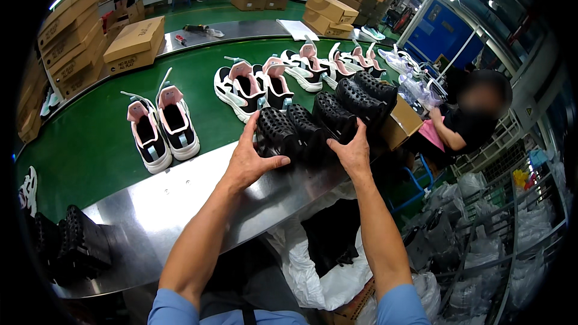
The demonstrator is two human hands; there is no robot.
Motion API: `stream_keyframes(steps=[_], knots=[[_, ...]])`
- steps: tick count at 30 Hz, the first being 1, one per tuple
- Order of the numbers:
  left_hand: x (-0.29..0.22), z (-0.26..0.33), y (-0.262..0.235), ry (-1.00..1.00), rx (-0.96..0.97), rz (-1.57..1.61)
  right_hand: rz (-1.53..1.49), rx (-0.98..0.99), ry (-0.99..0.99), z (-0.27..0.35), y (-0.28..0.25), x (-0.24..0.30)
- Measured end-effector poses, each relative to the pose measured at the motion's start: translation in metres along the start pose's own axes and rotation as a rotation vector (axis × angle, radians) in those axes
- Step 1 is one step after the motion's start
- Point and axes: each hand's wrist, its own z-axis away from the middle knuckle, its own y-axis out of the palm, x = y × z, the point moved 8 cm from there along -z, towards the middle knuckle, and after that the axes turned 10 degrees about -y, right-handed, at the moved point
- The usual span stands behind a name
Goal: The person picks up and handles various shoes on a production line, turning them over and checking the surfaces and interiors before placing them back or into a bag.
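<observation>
Several black perforated plastic shoe forms [275,127] stand side by side on the steel edge of the workbench. My left hand [244,159] is curved round the left end of this group, fingers along the outer side and thumb across the front. My right hand [353,151] grips a black form [333,115] farther right, thumb at its front and fingertips partly hidden behind it. Just beyond my left hand is a pair of white, black and pink sneakers [242,89]. Another such pair [161,126] sits to the left on the green belt.
More sneakers [307,66] line the belt's far side. Black forms [81,241] stand at the near left. Cardboard boxes [135,42] are stacked at the back left. A seated co-worker [463,126] is at the right, beside wire racks [512,253] of plastic bags. White plastic sheeting [301,265] hangs below the edge.
</observation>
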Motion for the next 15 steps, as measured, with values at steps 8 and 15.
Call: stream_keyframes(steps=[8, 15], knots=[[-0.004, 0.025, -0.017, 0.042, -0.036, -0.206, 0.164, -0.257, -0.220, 0.041, -0.045, 0.074], [-0.077, 0.117, -0.112, 0.393, -0.621, -1.047, -0.199, 0.023, -0.581, 0.142, -0.005, 0.157]])
